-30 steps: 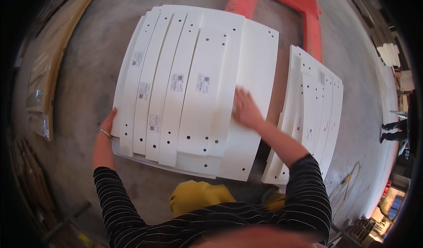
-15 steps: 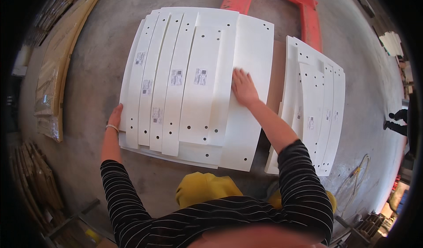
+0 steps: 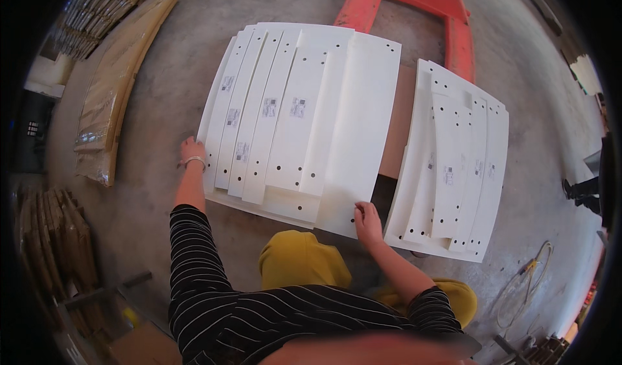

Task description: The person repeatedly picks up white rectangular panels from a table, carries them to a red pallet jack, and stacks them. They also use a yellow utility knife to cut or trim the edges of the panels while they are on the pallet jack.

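Observation:
A stack of white panels [image 3: 359,112] with drilled holes and printed labels lies in front of me, narrower boards layered on wider ones. My left hand [image 3: 192,151], with a bracelet at the wrist, is at the stack's left edge, its fingers closed around the side of a panel. Over the near right corner of the widest panel is my right hand [image 3: 368,224]. Its fingers are bent and touch the surface, thumb a little apart, holding nothing. A smaller stack of white panels [image 3: 453,151] lies to the right, touched by neither hand.
A red pallet jack [image 3: 459,44] stands beyond the stacks. Brown board [image 3: 397,128] shows between them. Wrapped flat packages [image 3: 110,119] lie at left, with cardboard pieces [image 3: 55,242] nearer. A looped strap [image 3: 528,277] is on the floor at right; a person's legs [image 3: 583,189] show beyond.
My right hand has moved from the middle of the wide panel toward me, to its near right corner. My left hand stays at the left edge. The view has shifted slightly.

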`<state>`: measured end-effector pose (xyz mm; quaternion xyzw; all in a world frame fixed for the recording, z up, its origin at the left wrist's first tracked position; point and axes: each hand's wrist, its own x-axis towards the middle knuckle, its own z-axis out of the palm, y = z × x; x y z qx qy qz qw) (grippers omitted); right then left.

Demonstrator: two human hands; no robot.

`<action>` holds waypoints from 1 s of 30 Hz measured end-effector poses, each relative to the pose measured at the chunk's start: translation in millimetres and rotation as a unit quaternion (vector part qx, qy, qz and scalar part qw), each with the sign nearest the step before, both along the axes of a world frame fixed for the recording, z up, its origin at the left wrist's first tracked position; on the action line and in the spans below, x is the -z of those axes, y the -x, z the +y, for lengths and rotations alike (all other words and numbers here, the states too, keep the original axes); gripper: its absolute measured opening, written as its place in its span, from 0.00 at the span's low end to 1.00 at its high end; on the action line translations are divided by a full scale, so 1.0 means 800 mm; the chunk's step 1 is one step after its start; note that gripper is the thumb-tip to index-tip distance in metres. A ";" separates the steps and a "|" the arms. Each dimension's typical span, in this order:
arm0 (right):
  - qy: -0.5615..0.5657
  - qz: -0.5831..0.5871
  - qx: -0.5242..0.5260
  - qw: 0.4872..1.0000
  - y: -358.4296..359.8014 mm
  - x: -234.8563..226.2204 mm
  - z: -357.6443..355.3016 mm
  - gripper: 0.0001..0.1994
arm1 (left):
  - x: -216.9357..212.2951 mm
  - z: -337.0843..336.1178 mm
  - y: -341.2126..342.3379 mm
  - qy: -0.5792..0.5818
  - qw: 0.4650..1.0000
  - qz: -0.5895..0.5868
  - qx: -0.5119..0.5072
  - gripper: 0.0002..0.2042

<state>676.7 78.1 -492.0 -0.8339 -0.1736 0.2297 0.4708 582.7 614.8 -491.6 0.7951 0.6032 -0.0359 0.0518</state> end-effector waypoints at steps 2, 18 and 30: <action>0.000 0.051 -0.100 0.994 -0.013 -0.012 0.011 0.12 | -0.008 -0.021 0.005 -0.047 0.997 -0.053 0.030 0.23; -0.155 0.015 0.810 0.565 -0.032 0.011 -0.662 0.07 | 0.005 -0.236 0.190 0.054 0.971 -0.150 0.180 0.22; 0.172 0.210 0.559 0.783 0.076 0.143 -0.663 0.22 | -0.136 -0.382 -0.228 -0.121 0.762 -0.224 0.595 0.20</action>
